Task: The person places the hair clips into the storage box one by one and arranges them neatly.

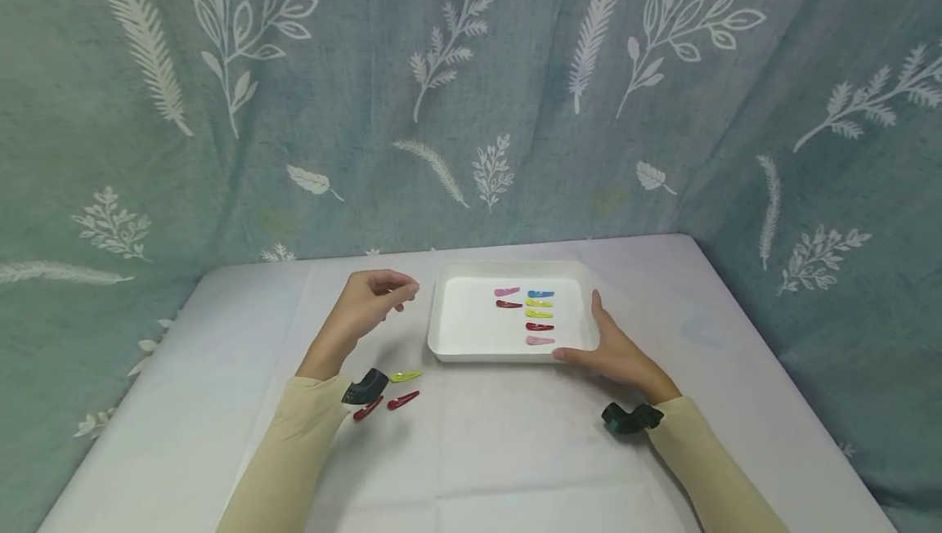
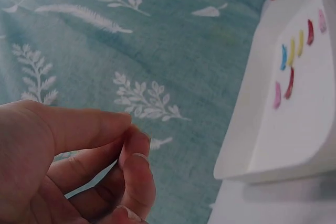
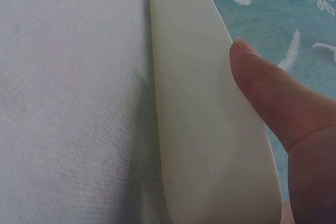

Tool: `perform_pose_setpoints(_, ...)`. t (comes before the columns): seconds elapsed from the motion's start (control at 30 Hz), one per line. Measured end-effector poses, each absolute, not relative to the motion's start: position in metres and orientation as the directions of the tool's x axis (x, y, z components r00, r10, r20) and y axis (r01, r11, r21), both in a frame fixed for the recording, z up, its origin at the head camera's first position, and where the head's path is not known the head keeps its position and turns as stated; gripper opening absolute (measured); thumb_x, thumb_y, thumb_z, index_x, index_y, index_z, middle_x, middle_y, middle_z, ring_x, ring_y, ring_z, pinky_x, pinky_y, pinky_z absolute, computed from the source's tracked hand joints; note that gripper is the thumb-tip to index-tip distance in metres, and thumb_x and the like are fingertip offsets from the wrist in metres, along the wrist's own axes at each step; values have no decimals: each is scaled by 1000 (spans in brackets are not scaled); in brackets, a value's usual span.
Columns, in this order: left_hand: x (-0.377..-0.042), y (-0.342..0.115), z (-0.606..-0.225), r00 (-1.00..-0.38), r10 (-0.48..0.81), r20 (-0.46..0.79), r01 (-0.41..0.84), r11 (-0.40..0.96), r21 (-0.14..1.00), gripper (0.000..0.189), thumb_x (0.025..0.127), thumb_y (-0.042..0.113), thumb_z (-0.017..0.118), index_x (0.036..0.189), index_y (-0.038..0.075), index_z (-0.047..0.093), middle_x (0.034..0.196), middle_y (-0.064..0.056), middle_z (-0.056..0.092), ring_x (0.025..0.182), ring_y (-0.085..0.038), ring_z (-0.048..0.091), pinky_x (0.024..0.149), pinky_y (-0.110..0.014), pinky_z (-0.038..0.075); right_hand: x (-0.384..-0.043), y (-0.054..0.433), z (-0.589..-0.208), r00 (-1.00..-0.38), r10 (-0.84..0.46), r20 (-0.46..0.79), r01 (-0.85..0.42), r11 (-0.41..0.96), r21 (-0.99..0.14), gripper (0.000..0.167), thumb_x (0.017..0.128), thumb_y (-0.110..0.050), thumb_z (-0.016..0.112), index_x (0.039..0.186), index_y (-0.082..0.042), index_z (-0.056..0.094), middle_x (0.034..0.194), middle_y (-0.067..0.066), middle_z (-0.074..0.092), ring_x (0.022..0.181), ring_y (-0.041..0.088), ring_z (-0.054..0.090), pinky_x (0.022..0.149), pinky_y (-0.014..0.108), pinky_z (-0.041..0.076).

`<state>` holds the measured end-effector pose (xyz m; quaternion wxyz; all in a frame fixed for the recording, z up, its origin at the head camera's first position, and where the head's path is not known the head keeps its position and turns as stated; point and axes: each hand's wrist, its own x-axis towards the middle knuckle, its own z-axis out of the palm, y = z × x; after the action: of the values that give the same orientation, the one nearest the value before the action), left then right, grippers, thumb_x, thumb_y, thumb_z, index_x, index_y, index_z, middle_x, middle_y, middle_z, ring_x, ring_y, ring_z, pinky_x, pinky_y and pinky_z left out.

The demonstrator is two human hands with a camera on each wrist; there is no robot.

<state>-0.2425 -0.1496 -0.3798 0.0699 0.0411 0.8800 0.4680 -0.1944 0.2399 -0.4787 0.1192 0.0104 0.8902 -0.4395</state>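
Observation:
My left hand (image 1: 368, 302) is raised just left of the white tray (image 1: 471, 357). Its thumb and index fingertip meet, the other fingers curl in, and no object shows between them in the left wrist view. My right hand (image 1: 614, 353) grips the tray's near right corner, thumb (image 3: 257, 69) at the front rim and fingers along the right side. Inside the tray lie snap hair clips in two columns, including a blue clip (image 1: 540, 294), a dark red clip (image 1: 509, 304) and a pink clip (image 1: 540, 341).
Below my left hand, a yellow-green hair clip (image 1: 405, 376) and two red hair clips, one a red clip (image 1: 403, 400), lie on the white tablecloth (image 1: 508, 451). The left wrist partly covers the other. A patterned teal curtain (image 1: 353, 108) hangs behind the table.

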Motion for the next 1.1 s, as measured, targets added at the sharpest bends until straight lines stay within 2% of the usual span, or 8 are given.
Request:
perform_pose_setpoints(0.2, -225, -167, -392, -988, 130, -89, -3, 554, 832, 36, 99, 38, 69, 122, 11, 73, 112, -9, 75, 94, -20, 65, 80, -33, 49, -191, 242, -480, -972, -91, -215, 118, 605, -787, 140, 81, -56, 83, 163, -13, -22, 174, 20, -2, 162, 41, 6, 126, 65, 13)
perform_pose_setpoints(0.37, -211, -183, -400, -988, 128, -90, 0, 579, 815, 35, 98, 38, 71, 121, 11, 73, 109, -4, 76, 95, -21, 66, 85, -35, 49, -191, 237, -483, -970, -88, -225, 127, 605, -786, 140, 79, -58, 83, 163, -14, -21, 175, 20, -1, 161, 41, 8, 126, 65, 14)
perform_pose_setpoints(0.5, -205, -193, -408, -985, 144, -92, 11, 591, 807, 38, 98, 38, 71, 121, 8, 73, 112, -9, 77, 94, -21, 67, 85, -33, 49, -193, 233, -484, -970, -90, -227, 128, 604, -787, 141, 79, -59, 83, 163, -14, -20, 175, 20, -1, 161, 41, 9, 126, 65, 15)
perform_pose_setpoints(0.63, -203, -198, -416, -981, 169, -98, 26, 608, 793, 36, 99, 34, 70, 120, 6, 73, 115, -14, 76, 94, -21, 68, 84, -32, 49, -193, 234, -483, -972, -78, -221, 132, 599, -790, 140, 79, -58, 84, 163, -14, -20, 175, 19, -1, 161, 40, 9, 126, 64, 15)
perform_pose_setpoints(0.8, -204, -203, -424, -975, 192, -114, 38, 646, 762, 29, 98, 29, 70, 115, 5, 74, 111, -15, 77, 92, -18, 68, 79, -32, 51, -194, 234, -482, -973, -74, -221, 132, 603, -787, 140, 79, -57, 84, 164, -13, -19, 175, 20, -1, 161, 41, 9, 126, 64, 15)
perform_pose_setpoints(1.1, -209, -203, -433, -951, 263, -161, 74, 702, 708, 27, 94, 31, 75, 107, 8, 77, 100, -5, 76, 86, -16, 65, 73, -32, 51, -194, 237, -480, -972, -63, -227, 140, 620, -772, 141, 79, -60, 83, 163, -14, -20, 174, 21, -1, 161, 42, 9, 126, 65, 16)
